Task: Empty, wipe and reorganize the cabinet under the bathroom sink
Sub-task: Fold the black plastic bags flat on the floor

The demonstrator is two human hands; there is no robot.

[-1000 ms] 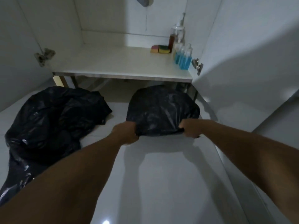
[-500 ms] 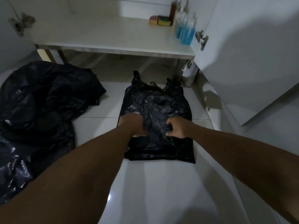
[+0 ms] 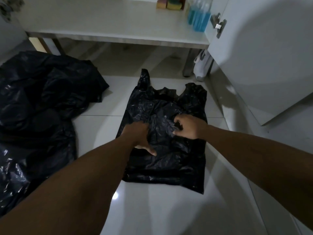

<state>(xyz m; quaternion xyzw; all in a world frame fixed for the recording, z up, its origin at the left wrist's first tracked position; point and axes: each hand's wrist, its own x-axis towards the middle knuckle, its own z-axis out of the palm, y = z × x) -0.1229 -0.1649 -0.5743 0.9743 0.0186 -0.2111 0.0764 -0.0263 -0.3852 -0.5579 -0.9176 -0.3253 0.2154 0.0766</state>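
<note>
The open cabinet [image 3: 118, 39] stands just beyond the handle end of the flat black carrier bag [image 3: 169, 160]. Its shelf [image 3: 94, 21] is nearly bare, and its door [image 3: 271, 56] swings out to the bag's right. Left of the bag sprawls a heap of black bin bags [image 3: 33, 107], pushed aside, I'd guess, to await folding. The bag lies spread on the floor tiles [image 3: 160, 214], likely for smoothing. The left hand [image 3: 138, 136] presses it palm-down, thumb splayed. The right hand [image 3: 188, 127] pinches a crease with curled fingers. Beyond the bag, blue-liquid bottles [image 3: 198, 19] and sponges [image 3: 171, 4] sit at the back of the shelf. No label is legible.
</note>
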